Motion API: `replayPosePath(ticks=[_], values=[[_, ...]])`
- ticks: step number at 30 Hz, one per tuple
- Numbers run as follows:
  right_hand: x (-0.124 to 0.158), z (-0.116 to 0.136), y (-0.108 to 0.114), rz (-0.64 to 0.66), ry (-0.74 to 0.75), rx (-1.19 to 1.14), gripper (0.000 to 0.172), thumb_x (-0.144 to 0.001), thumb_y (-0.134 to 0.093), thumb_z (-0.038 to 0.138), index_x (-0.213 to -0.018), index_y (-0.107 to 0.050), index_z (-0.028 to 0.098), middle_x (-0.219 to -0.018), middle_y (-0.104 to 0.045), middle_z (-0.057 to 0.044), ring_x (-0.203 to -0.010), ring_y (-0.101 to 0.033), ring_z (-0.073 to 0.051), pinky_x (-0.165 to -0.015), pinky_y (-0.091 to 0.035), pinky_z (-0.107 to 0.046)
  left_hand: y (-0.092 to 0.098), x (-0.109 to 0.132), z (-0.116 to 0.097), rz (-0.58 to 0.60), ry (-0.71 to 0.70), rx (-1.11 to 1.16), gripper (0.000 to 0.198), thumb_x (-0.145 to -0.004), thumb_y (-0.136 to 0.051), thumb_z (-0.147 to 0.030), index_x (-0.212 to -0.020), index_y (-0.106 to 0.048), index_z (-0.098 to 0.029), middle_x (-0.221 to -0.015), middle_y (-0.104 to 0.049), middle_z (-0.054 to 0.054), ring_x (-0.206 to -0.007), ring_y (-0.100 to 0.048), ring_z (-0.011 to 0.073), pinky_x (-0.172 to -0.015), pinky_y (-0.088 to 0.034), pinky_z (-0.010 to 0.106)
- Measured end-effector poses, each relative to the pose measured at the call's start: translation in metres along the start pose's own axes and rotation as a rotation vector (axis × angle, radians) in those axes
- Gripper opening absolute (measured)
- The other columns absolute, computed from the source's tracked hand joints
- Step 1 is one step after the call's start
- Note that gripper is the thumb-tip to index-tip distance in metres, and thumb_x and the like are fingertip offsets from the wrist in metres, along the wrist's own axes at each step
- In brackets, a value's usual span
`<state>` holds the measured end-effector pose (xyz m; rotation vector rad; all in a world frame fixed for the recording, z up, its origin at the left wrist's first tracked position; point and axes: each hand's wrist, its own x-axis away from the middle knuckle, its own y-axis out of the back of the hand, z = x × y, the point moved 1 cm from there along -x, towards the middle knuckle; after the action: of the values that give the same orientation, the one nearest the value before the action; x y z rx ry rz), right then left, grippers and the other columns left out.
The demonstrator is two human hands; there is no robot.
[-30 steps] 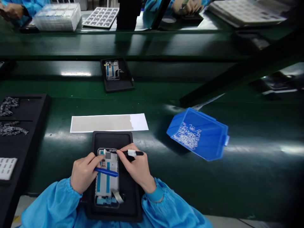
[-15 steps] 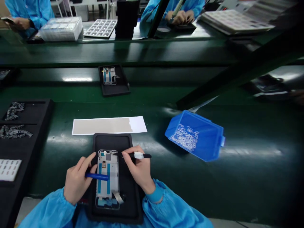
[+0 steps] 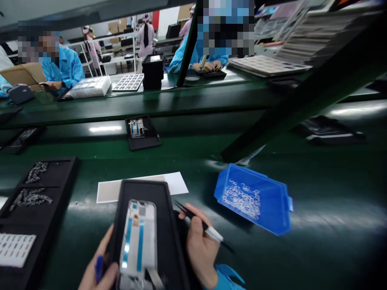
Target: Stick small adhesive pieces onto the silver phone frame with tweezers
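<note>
My left hand (image 3: 98,264) grips the left side of a black tray (image 3: 165,225), with a blue pen-like tool (image 3: 99,269) also in its fingers. The tray is tilted and raised at its near end. In it lies a phone frame (image 3: 148,229) with blue strips and a loose flex cable at its lower end. My right hand (image 3: 201,243) is closed around black tweezers (image 3: 213,233) with a white wrap. Their tips point up and left beside the tray's right edge. Whether this hand touches the tray, I cannot tell.
Behind the tray lies a white sheet (image 3: 178,183). A blue bin (image 3: 273,205) of small white rings stands right. A black compartment tray (image 3: 60,201) of small parts is at left. Another phone tray (image 3: 145,143) sits farther back. A dark post (image 3: 256,133) slants across. Co-workers sit opposite.
The tray with the phone frame has been lifted and tilted, my left hand now gripping its side. My right hand with the tweezers has moved right and down, off the frame. The view has tipped up.
</note>
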<state>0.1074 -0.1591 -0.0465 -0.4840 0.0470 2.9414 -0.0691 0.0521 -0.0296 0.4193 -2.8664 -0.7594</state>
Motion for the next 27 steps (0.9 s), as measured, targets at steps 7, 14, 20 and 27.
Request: replayPosePath(ticks=[7, 14, 20, 27], values=[[-0.009, 0.001, -0.005, 0.310, 0.076, 0.071, 0.026, -0.102, -0.046, 0.027, -0.123, -0.060, 0.025, -0.086, -0.075, -0.002, -0.075, -0.071, -0.017, -0.070, -0.058, -0.031, 0.075, -0.165, -0.020, -0.372, 0.289, 0.223, 0.064, -0.090, -0.060, -0.043, -0.147, -0.041, -0.024, -0.090, -0.068, 0.006, -0.041, -0.046, 0.0060, -0.030, -0.026, 0.016], [-0.008, -0.011, -0.020, 0.507, 0.374, 0.331, 0.041, -0.098, -0.041, 0.015, -0.134, -0.056, 0.026, -0.121, -0.070, -0.006, -0.110, -0.067, -0.025, -0.100, -0.051, -0.050, 0.120, -0.280, -0.005, -0.607, 0.380, -0.028, 0.032, -0.100, -0.049, -0.032, -0.124, -0.053, -0.012, -0.078, -0.059, 0.001, -0.052, -0.054, 0.0080, -0.041, -0.037, 0.017], [-0.003, -0.022, -0.026, 0.625, 0.378, 0.463, 0.062, -0.087, -0.035, 0.000, -0.140, -0.051, 0.028, -0.118, -0.071, -0.006, -0.114, -0.065, -0.024, -0.104, -0.047, -0.053, 0.090, -0.296, -0.009, -0.504, 0.160, -0.411, 0.027, -0.095, -0.059, -0.026, -0.119, -0.060, -0.013, -0.114, -0.064, 0.009, -0.095, -0.065, 0.0195, -0.084, -0.056, 0.038], [-0.003, -0.040, -0.024, 0.625, 0.506, 0.551, 0.066, -0.082, -0.036, 0.000, -0.141, -0.046, 0.028, -0.126, -0.067, -0.006, -0.119, -0.061, -0.026, -0.103, -0.044, -0.051, 0.002, -0.316, -0.045, -0.100, -0.071, -0.792, 0.050, -0.091, -0.064, -0.021, -0.139, -0.049, -0.020, -0.139, -0.051, 0.014, -0.107, -0.062, 0.0252, -0.093, -0.054, 0.047]])
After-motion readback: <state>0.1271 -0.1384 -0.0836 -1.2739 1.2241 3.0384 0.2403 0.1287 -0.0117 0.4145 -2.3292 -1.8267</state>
